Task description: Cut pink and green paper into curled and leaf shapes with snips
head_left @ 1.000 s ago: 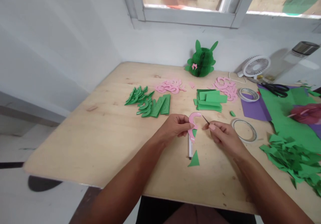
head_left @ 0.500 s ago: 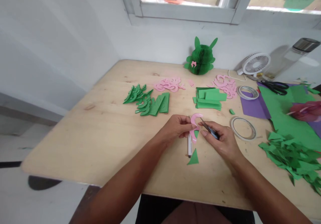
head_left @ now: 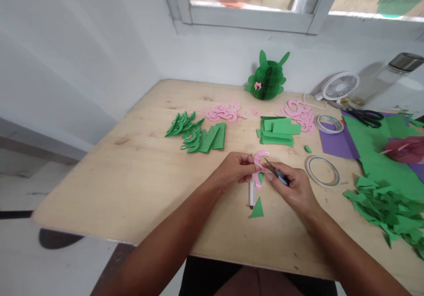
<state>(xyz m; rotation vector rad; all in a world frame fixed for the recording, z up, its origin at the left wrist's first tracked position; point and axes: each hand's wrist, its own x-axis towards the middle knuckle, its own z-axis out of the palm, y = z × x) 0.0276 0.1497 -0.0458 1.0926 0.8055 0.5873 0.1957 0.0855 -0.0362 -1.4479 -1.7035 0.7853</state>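
Note:
My left hand [head_left: 243, 167] pinches a curved pink paper cutout [head_left: 260, 155] between thumb and fingers, above the table. Pale strips show on the cutout's ends. In my right hand [head_left: 293, 183] is a small pointed tool with a dark, bluish handle [head_left: 281, 177], perhaps a craft knife or small scissors. Its tip points up and left, close to the cutout; whether it touches cannot be made out. A white pen [head_left: 252, 194] lies below my left hand, beside a green paper scrap [head_left: 257, 209]. Another bit of green shows behind the cutout.
Green cut pieces [head_left: 190, 132] and pink cutouts [head_left: 222, 111] lie left of a green paper stack [head_left: 278, 131]. A green honeycomb paper figure [head_left: 266, 80] stands by the wall. Rightward are tape rolls [head_left: 323, 171], black scissors [head_left: 366, 117], a fan [head_left: 340, 87] and green scraps [head_left: 384, 205].
The whole view has shifted slightly. Both hands keep nearly the same pose, with the pink cutout and the pointed tool still held close together.

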